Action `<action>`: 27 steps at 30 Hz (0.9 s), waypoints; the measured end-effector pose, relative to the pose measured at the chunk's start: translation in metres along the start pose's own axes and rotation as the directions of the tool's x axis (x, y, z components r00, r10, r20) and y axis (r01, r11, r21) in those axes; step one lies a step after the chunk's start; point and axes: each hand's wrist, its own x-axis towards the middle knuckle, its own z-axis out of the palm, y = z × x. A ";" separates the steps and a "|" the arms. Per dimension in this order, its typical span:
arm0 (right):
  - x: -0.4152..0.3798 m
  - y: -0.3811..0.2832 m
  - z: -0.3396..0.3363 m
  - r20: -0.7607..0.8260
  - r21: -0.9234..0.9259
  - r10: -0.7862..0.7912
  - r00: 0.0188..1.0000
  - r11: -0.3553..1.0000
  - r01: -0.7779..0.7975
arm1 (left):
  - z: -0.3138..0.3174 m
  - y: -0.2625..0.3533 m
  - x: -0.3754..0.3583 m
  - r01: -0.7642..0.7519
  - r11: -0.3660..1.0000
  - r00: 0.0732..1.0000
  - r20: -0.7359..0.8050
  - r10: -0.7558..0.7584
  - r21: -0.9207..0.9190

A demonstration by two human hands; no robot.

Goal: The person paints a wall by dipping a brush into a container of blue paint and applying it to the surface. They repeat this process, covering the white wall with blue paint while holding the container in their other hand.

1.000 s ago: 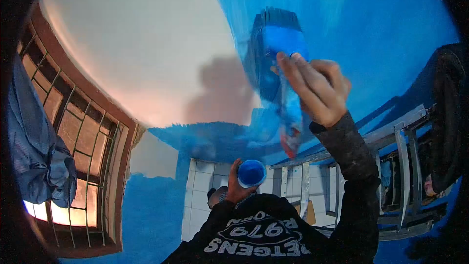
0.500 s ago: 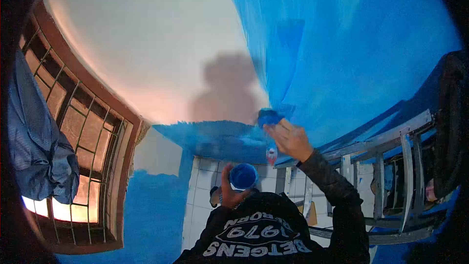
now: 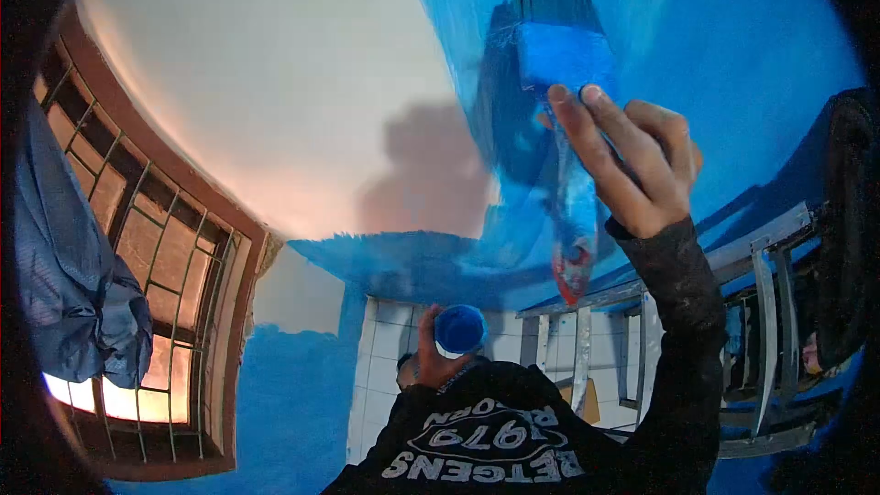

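A wide paintbrush [image 3: 566,55] is in my right hand [image 3: 637,160], its bristles up against the blue-painted part of the wall [image 3: 733,55]. My fingers press on its blue-smeared base, and the handle hangs down to a red tip. Low in the centre, my left hand [image 3: 436,362] is wrapped round a small cup of blue paint [image 3: 460,329], held near my chest. The unpainted white surface [image 3: 275,64] lies to the left of the blue, with a shadow on it.
A barred window [image 3: 151,257] with a brown frame is at the left, with dark blue cloth [image 3: 73,266] hanging before it. A metal ladder [image 3: 765,339] lies at the lower right. White tiles [image 3: 380,348] show below.
My right hand has moved up with the brush, from the lower edge of the white area to the blue area. The left hand and cup have barely moved.
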 end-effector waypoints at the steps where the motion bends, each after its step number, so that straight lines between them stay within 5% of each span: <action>1: -0.002 -0.001 0.005 0.026 0.030 -0.022 0.999 0.999 0.021 | 0.002 0.006 0.000 0.034 0.999 0.999 0.002 -0.034 -0.025; 4: -0.033 -0.010 0.019 0.062 0.101 -0.095 0.994 0.991 0.088 | 0.002 0.002 -0.003 0.045 0.998 0.999 0.029 -0.046 0.036; 5: -0.045 -0.021 0.014 0.194 0.140 -0.082 0.978 0.989 0.055 | 0.003 -0.002 -0.002 0.018 0.993 0.999 0.046 -0.024 0.120; 10: -0.135 -0.089 -0.011 0.511 0.346 -0.148 0.847 0.937 -0.045 | 0.001 0.015 0.000 0.093 0.995 0.995 0.036 -0.092 -0.036; 18: -0.209 -0.151 -0.024 0.622 0.443 0.000 0.783 0.824 -0.352 | -0.002 -0.006 -0.003 0.001 1.000 1.000 0.008 -0.002 0.028; 20: -0.205 -0.150 -0.026 0.679 0.427 0.036 0.733 0.793 -0.435 | 0.002 -0.004 -0.004 0.082 0.965 0.996 -0.011 -0.088 -0.248; 23: -0.189 -0.127 -0.012 0.729 0.405 0.025 0.684 0.790 -0.461 | 0.001 -0.018 -0.009 0.065 0.995 0.998 -0.004 -0.066 -0.071; 27: -0.154 -0.089 0.012 0.606 0.467 0.093 0.790 0.762 -0.448 | 0.001 -0.001 -0.003 0.083 0.970 0.996 -0.024 -0.091 -0.230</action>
